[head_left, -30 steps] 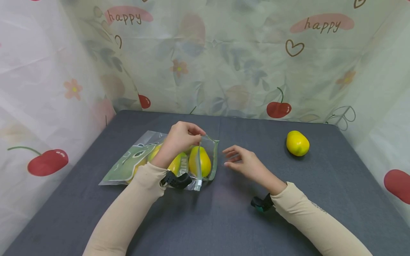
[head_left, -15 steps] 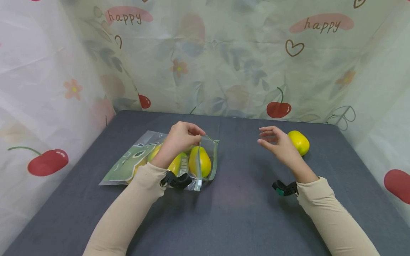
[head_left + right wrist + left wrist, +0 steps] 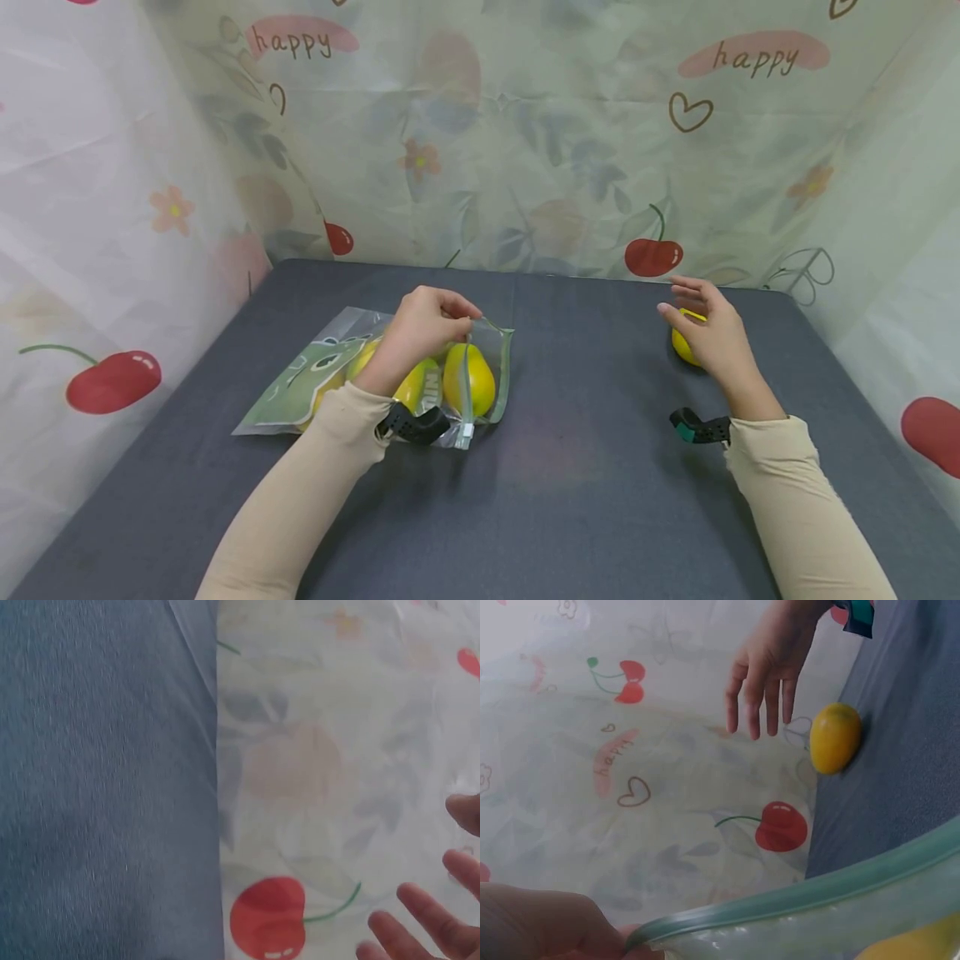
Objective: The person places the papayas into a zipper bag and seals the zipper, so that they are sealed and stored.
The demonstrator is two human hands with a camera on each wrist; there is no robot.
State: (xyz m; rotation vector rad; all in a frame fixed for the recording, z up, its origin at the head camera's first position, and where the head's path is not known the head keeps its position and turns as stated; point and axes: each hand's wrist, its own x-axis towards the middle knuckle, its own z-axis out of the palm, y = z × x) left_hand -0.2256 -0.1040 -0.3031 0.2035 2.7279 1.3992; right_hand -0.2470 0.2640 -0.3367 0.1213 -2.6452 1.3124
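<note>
My left hand (image 3: 427, 329) pinches the upper edge of a clear zip bag (image 3: 292, 396) with a green printed front, holding its mouth raised toward the right. Inside the bag lie several yellow fruits; the one nearest the mouth is a smooth mango-like fruit (image 3: 480, 385). My right hand (image 3: 712, 333) hovers above another yellow mango-like fruit (image 3: 682, 345) at the back right and partly hides it in the head view. In the left wrist view the right hand's fingers (image 3: 754, 712) hang apart from that fruit (image 3: 835, 739), holding nothing.
A dark grey cloth covers the table (image 3: 570, 500). Pale printed curtains (image 3: 517, 150) with cherries and hearts hang behind it and at both sides. A black band with a camera (image 3: 697, 427) sits on the right wrist.
From beside the bag's mouth, my right hand has travelled right and away to the lone yellow fruit. The left hand and the bag have stayed in place.
</note>
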